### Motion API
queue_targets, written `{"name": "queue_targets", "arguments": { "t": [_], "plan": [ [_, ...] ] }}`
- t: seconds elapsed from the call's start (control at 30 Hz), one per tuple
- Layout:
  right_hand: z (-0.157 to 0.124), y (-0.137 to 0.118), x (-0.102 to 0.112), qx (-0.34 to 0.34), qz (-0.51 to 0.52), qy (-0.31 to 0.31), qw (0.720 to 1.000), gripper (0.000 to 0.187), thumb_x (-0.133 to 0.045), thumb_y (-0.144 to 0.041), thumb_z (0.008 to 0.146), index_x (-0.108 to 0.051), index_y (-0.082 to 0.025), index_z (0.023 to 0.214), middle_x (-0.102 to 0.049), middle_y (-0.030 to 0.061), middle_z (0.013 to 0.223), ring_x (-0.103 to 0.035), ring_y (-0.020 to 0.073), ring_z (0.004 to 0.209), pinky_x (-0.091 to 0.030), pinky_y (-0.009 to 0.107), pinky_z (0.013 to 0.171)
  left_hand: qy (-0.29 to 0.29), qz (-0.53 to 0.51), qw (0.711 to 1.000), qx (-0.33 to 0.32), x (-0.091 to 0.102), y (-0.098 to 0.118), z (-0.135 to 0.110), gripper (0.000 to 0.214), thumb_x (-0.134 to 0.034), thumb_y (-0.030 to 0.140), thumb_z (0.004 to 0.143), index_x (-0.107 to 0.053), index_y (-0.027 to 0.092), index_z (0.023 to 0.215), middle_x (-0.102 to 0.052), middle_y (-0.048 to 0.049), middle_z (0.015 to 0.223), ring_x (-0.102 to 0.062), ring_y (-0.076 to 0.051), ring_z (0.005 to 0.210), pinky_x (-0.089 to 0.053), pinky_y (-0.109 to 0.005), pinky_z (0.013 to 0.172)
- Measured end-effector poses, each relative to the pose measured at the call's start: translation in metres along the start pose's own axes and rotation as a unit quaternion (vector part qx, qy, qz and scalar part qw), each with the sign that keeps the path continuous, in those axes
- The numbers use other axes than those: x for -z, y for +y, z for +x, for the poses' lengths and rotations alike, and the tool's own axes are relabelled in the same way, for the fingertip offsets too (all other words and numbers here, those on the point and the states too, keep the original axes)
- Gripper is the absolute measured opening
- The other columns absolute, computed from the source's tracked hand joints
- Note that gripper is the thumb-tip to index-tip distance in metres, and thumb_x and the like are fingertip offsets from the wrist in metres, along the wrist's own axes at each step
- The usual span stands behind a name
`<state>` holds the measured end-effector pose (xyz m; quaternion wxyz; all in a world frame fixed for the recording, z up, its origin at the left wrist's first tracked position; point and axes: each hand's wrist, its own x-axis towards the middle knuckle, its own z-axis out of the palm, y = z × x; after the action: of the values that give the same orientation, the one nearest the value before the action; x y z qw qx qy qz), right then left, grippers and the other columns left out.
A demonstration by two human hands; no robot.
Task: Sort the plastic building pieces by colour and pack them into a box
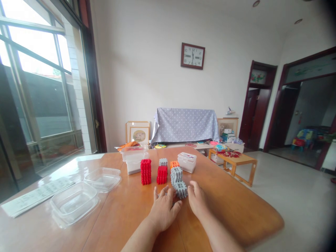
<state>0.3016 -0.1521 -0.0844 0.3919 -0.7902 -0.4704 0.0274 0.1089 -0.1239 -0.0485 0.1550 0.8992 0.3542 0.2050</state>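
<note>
My left hand [164,210] rests low over the table with its fingers spread, just left of the nearest stack of grey interlocking plastic pieces [181,190]. What lies under its fingertips is mostly hidden. On the other side of that stack is my right hand [197,200], fingers loosely bent and apart, with nothing visible in them. Another grey stack [176,175] stands directly behind the nearest one. Farther left are a tall red stack [146,172] and a shorter red stack [162,175]. Behind these, a small grey stack [163,162] and an orange stack [174,164] show in part.
Clear plastic tubs [133,161] and a lidded box [187,162] stand behind the stacks. Two transparent lids or trays [75,201] lie at left, beside printed sheets [36,197]. The wooden table [236,210] has a rounded right corner. A low wooden stool [236,160] stands beyond.
</note>
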Motion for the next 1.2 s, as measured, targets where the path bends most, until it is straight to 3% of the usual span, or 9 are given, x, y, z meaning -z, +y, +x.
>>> {"name": "queue_targets", "arguments": {
  "t": [0.23,0.5,0.63,0.73,0.9,1.07,1.2],
  "plan": [
    [0.001,-0.002,0.001,-0.016,-0.011,0.015,1.0,0.039,-0.039,-0.032,0.095,-0.058,-0.019,0.127,-0.072,0.0129,0.109,-0.066,0.0257,0.112,-0.046,0.033,0.094,-0.001,-0.037,0.999,0.003,0.005,0.007,-0.003,0.023,-0.045,0.046,0.093,-0.051,0.026,0.103,-0.066,-0.005,0.117,-0.037,-0.027,0.141,0.006,-0.063,0.119],
    [0.001,-0.002,0.001,-0.006,0.002,0.006,1.0,0.04,-0.04,-0.03,0.094,-0.057,-0.019,0.128,-0.072,0.0114,0.108,-0.067,0.0241,0.106,-0.048,0.032,0.09,-0.021,-0.065,0.998,0.014,0.007,0.008,-0.002,0.023,-0.048,0.045,0.089,-0.052,0.028,0.104,-0.065,-0.0043,0.121,-0.035,-0.027,0.142,0.002,-0.061,0.12],
    [0.0,-0.001,0.006,-0.007,-0.006,0.016,1.0,0.036,-0.042,-0.032,0.094,-0.063,-0.02,0.12,-0.073,0.0105,0.106,-0.067,0.0233,0.104,-0.047,0.031,0.089,0.008,-0.053,0.998,0.029,0.006,0.0,0.0,0.017,-0.047,0.036,0.09,-0.053,0.027,0.102,-0.068,-0.0032,0.116,-0.051,-0.026,0.126,-0.006,-0.059,0.119],
    [-0.004,-0.003,0.01,0.03,0.001,0.015,0.999,0.032,-0.048,-0.04,0.092,-0.067,-0.023,0.111,-0.074,0.0075,0.102,-0.066,0.0233,0.102,-0.047,0.031,0.088,0.047,-0.045,0.996,0.067,0.009,-0.011,0.004,0.021,-0.048,0.024,0.086,-0.053,0.026,0.106,-0.071,-0.0033,0.114,-0.056,-0.024,0.118,-0.017,-0.053,0.117],
    [-0.01,-0.011,0.01,0.094,-0.004,0.026,0.995,0.042,-0.061,-0.04,0.083,-0.06,-0.023,0.122,-0.072,0.0048,0.109,-0.062,0.0243,0.106,-0.045,0.033,0.089,0.075,-0.02,0.992,0.103,0.018,-0.025,0.007,0.029,-0.048,0.014,0.081,-0.054,0.024,0.108,-0.072,-0.0043,0.112,-0.06,-0.023,0.111,-0.036,-0.038,0.103],
    [-0.006,-0.009,0.013,0.028,-0.05,0.014,0.998,0.043,-0.056,-0.028,0.082,-0.054,-0.02,0.124,-0.072,0.0029,0.095,-0.064,0.0222,0.092,-0.042,0.031,0.079,0.076,0.0,0.988,0.138,0.023,-0.027,0.009,0.025,-0.046,0.018,0.086,-0.055,0.024,0.109,-0.071,-0.0045,0.111,-0.06,-0.024,0.11,-0.04,-0.034,0.092],
    [-0.004,-0.002,0.015,-0.002,-0.066,0.001,0.998,0.041,-0.057,-0.032,0.08,-0.054,-0.021,0.12,-0.07,0.0024,0.091,-0.063,0.0227,0.09,-0.041,0.031,0.074,0.073,0.009,0.987,0.141,0.024,-0.031,0.01,0.024,-0.045,0.02,0.087,-0.055,0.025,0.109,-0.071,-0.0042,0.108,-0.059,-0.025,0.111,-0.04,-0.035,0.09]
  ]
}}
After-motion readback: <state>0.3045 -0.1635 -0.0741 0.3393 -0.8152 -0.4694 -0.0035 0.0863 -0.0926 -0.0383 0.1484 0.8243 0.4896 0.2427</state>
